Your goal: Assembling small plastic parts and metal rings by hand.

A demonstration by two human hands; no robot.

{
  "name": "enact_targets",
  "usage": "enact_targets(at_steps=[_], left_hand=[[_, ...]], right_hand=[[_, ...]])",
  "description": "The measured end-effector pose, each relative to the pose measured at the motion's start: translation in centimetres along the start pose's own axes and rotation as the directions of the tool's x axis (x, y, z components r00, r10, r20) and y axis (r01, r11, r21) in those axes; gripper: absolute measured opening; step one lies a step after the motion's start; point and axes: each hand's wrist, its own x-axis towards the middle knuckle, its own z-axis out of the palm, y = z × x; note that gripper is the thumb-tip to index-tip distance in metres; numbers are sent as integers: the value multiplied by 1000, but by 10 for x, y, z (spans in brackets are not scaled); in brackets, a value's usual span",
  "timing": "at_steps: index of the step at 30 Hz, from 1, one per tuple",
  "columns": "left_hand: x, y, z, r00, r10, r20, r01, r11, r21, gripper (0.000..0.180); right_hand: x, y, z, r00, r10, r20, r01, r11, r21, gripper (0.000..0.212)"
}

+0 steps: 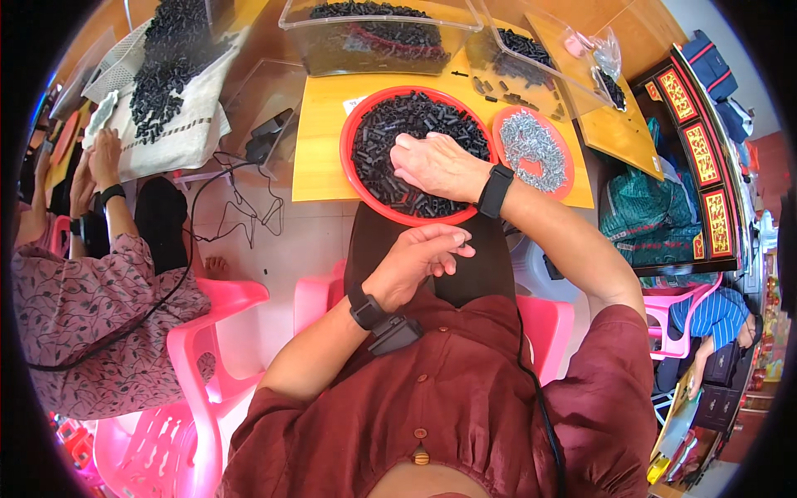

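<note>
Black pieces (pixel 390 116) were judged light, stiff, best held mid-length. One seemed pinched by the left hand (pixel 415 259); holding by the curled right hand (pixel 442 166) could not be told.

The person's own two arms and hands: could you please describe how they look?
The left sleeve and the right sleeve are both short, made of maroon cloth. Behind the left hand sits a black wristband; behind the right hand, a wide black strap. Neither hand wears a glove.
</note>
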Motion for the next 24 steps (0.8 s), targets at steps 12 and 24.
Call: enact_targets(at_steps=[12, 24], left_hand=[[-3, 7, -2, 973, 232, -25, -233, 970, -66, 19], [0, -3, -4, 906, 410, -108, -419, 905, -79, 17]], right_hand=[[-55, -64, -57, 695, 710, -116, -266, 404, 876, 7], [-87, -126, -30, 605, 735, -306, -300, 567, 767, 25]])
